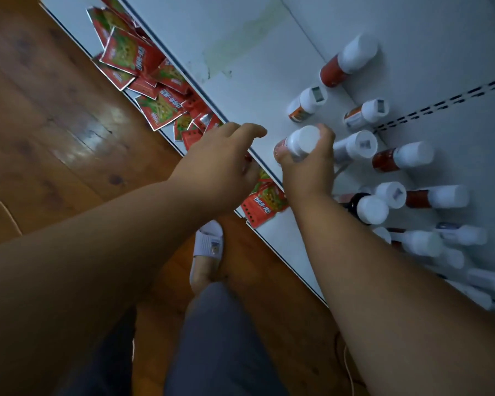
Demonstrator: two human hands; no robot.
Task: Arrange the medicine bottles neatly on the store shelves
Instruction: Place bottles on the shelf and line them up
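My right hand (312,170) grips a small white-capped medicine bottle (299,141) with a red label, just above the front part of the white shelf (240,52). My left hand (220,158) hovers over the shelf's front edge with fingers loosely spread and holds nothing. Several more white-capped bottles stand on the shelf to the right: a tall red one (349,60) at the back, two small ones (307,102) (366,112), and a dense cluster (383,204) at the right.
A lower shelf holds a heap of red snack packets (143,72), with one packet (262,207) beneath my hands. The left half of the upper shelf is bare. Wooden floor (55,124) lies to the left, with my legs and a white slipper (207,244) below.
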